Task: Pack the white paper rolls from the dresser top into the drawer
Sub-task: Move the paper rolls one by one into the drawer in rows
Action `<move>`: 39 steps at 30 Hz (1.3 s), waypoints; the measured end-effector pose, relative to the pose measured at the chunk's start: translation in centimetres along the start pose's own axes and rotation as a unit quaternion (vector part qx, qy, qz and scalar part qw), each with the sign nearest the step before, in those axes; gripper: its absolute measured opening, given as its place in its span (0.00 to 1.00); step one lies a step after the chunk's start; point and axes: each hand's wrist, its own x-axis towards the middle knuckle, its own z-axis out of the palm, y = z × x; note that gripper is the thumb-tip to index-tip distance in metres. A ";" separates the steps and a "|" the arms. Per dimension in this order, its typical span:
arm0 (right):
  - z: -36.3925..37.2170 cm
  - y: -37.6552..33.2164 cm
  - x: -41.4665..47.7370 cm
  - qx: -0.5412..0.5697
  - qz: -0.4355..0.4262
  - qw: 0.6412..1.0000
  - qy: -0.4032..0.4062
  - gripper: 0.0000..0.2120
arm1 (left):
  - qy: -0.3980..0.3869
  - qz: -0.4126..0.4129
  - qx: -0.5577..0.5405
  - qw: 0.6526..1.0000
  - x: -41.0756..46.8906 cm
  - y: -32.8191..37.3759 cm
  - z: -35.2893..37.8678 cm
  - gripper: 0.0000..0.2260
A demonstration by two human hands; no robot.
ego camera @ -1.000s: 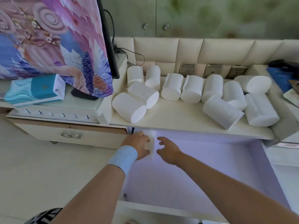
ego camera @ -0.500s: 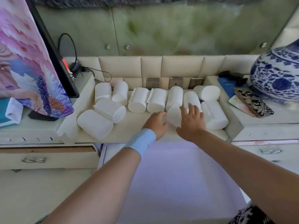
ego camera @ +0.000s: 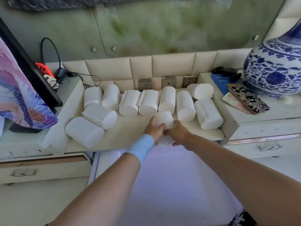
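Observation:
Several white paper rolls (ego camera: 147, 102) lie in a row along the cream dresser top (ego camera: 128, 129). Two more rolls (ego camera: 84, 132) rest at its left front. Both hands clasp one white paper roll (ego camera: 163, 119) at the front edge of the top, above the open drawer (ego camera: 164, 185). My left hand (ego camera: 154, 130), with a light blue wristband, grips its left side. My right hand (ego camera: 178, 133) holds the right side and underside. The roll's lower end shows below the fingers. The drawer's pale inside fills the lower middle of the view.
A blue-and-white porcelain vase (ego camera: 275, 67), a patterned phone (ego camera: 247, 98) and a blue booklet (ego camera: 223, 80) sit on the raised right cabinet. A screen draped with a colourful cloth (ego camera: 21, 95) stands at left, cables behind it. Wall sockets (ego camera: 167, 81) line the padded back panel.
Both hands left the drawer's back left corner, reached up to the dresser top and closed around one roll, drawing it towards the front edge. The camera has tilted up and to the right.

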 end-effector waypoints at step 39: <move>25.4 5.6 -7.3 0.024 0.103 0.972 -0.210 0.32 | -0.067 -0.061 0.393 0.915 -9.3 -20.6 -14.6 0.23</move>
